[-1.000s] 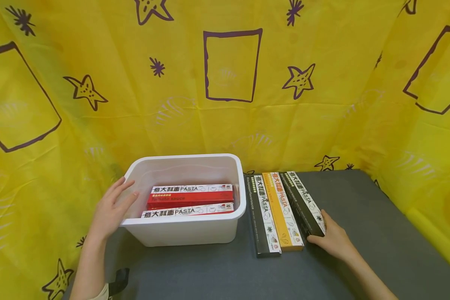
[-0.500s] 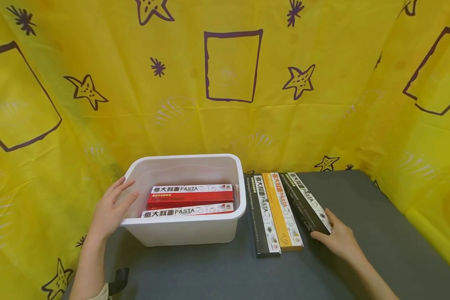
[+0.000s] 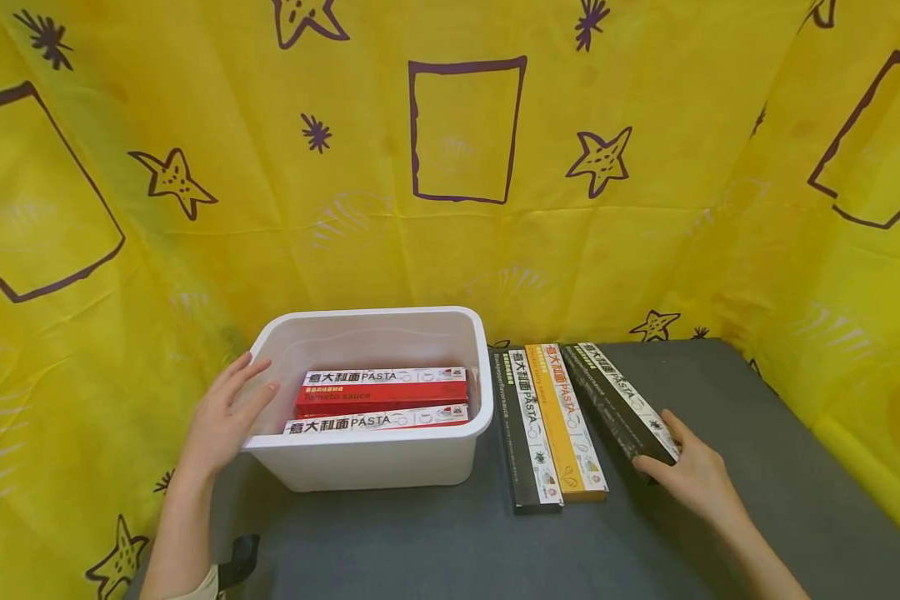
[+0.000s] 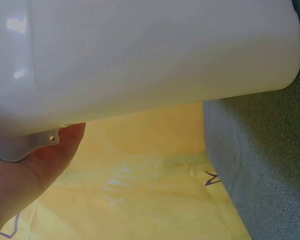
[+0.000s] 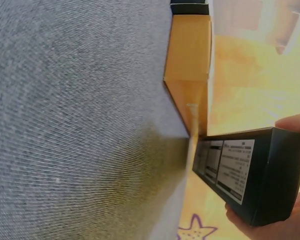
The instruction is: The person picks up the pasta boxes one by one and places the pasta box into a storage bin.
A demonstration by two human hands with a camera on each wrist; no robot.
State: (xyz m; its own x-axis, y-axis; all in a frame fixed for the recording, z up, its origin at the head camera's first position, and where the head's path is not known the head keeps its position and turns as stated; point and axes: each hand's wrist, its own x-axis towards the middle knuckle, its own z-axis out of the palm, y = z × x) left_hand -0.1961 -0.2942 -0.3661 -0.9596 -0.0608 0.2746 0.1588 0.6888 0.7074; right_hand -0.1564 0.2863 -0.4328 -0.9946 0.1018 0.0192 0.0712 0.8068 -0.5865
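My left hand (image 3: 221, 412) grips the left rim of a white plastic bin (image 3: 367, 462), thumb over the inside and fingers outside, under the rim in the left wrist view. Inside the bin lie red tomato-sauce pasta boxes (image 3: 382, 392). At the right, my right hand (image 3: 690, 471) pinches the near end of a black pasta box (image 3: 618, 408) between thumb and fingers. That box is tilted, its near end raised above the table in the right wrist view. Left of it, a yellow pasta box (image 3: 562, 425) and another black pasta box (image 3: 525, 442) lie side by side.
A dark grey table (image 3: 390, 550) carries everything. A yellow curtain (image 3: 330, 250) with drawn stars surrounds its back and sides, and the bin stands close to the back. A black strap (image 3: 238, 562) is at the left wrist.
My right hand has moved slightly right, swinging the near end of the black pasta box right and up, away from the yellow one. My left hand and the bin have stayed put.
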